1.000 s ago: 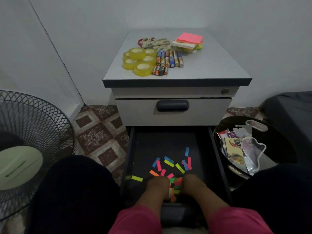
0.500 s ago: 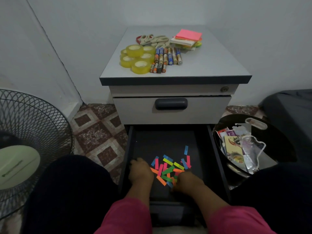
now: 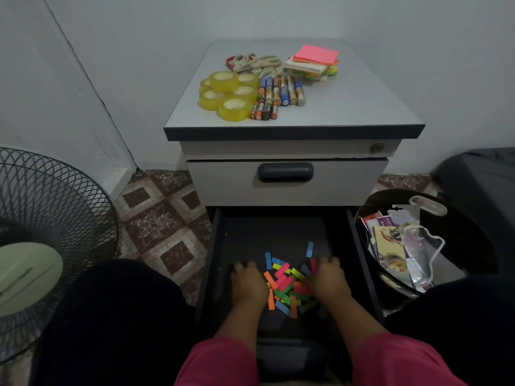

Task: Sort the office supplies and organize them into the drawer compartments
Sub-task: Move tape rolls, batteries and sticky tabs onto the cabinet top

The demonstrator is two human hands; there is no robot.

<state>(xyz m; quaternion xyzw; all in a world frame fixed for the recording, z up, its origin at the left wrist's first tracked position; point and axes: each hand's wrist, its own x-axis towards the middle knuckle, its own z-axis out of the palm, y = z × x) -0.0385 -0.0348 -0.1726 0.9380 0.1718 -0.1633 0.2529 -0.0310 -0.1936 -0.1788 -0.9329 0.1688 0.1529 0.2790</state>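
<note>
Hands (image 3: 248, 282) wider apart, strips (image 3: 287, 285) in drawer (image 3: 217, 246)

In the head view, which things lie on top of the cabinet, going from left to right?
tape rolls → markers and batteries → sticky note pads. The scissors lie behind the tape and the markers, so their place in this order is unclear.

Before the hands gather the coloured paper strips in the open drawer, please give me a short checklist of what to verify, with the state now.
1. Bottom drawer pulled out: ok.
2. Left hand and right hand flank the paper strips: ok.
3. Strips all in one heap: not ok, a blue one lies apart.
4. Dividers in this drawer: cannot tell, too dark.
5. Tape rolls, batteries, scissors and sticky notes sorted away: not ok, on the cabinet top.
</note>
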